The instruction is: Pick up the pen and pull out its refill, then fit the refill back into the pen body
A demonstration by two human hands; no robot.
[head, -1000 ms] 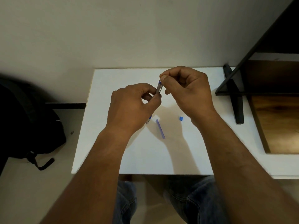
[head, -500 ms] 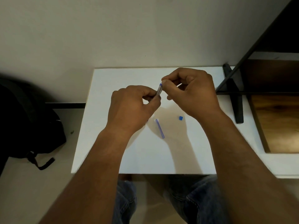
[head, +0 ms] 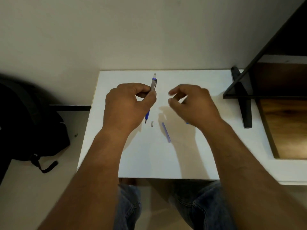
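A white tabletop (head: 191, 156) fills the middle of the frame, pushed against a pale wall at the top. A black backpack (head: 29, 123) lies on the floor at the left edge, and a dark shelf unit (head: 245, 97) with a wooden panel stands at the right edge. Denim-clad knees (head: 204, 206) are seen at the bottom centre, under the near table edge.

The left hand (head: 127, 107) is held above the centre of the table. Its thumb and curled fingers are pinched around the barrel of a mechanical pencil (head: 153, 84), which stands almost upright in the picture: the capless eraser end points to the upper centre, and the blue grip and tip emerge below the hand, just above the tabletop. The right hand (head: 194, 107) hovers just right of centre, apart from the pencil. Its fingers are loosely curled with thumb and forefinger slightly parted, and nothing is seen held between them.

On the table below the hands a thin blue lead tube (head: 166, 132) lies at a slant, and a small metal sleeve (head: 152, 124) lies just beside the pencil tip. A small blue cap (head: 187, 123) is mostly hidden under the right wrist.

The step in hand is judged to be work on the dismantled pencil. It is best done with the barrel kept steady and near upright in the left pinch, so that nothing slides out of the open end. The loose parts are small and light, so each should be picked up by the fingertips of the free hand, and the wrists should be kept from sweeping across them.
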